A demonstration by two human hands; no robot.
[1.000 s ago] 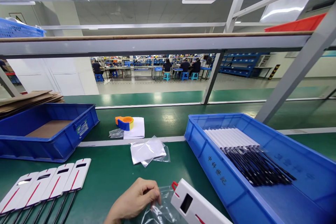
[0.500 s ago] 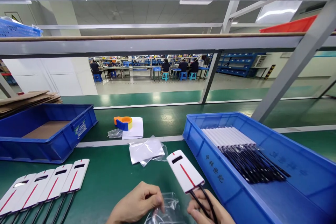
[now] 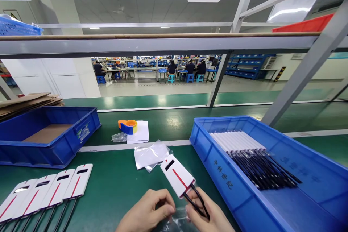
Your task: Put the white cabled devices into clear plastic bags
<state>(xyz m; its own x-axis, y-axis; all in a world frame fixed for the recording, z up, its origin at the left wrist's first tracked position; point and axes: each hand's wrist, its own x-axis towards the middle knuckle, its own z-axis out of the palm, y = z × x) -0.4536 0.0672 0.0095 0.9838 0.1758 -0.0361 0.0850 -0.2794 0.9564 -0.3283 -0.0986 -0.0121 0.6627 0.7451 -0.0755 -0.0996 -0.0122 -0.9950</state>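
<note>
My right hand [image 3: 208, 212] is closed around the black cables of a white flat device [image 3: 177, 177], which has a dark window and a red stripe and tilts up to the left. My left hand [image 3: 149, 212] pinches a clear plastic bag [image 3: 181, 221] at the bottom centre. The right fingertips are at the bag's upper edge; whether they grip it too is unclear. Several similar white devices [image 3: 77, 181] with black cables lie in an overlapping row at the left. Behind the held device are white sheets in clear plastic [image 3: 149, 156].
At the right, a blue bin [image 3: 217, 166] holds several white devices with black cables. Another blue bin [image 3: 62, 152] with cardboard inside stands left, beside stacked cardboard [image 3: 27, 103]. An orange and blue tape dispenser [image 3: 127, 127] lies near white paper [image 3: 141, 132]. A slanted metal post rises behind the right bin.
The right hand has moved left with the white device, bringing it nearer the left hand and the clear bag. The left hand has shifted slightly right.
</note>
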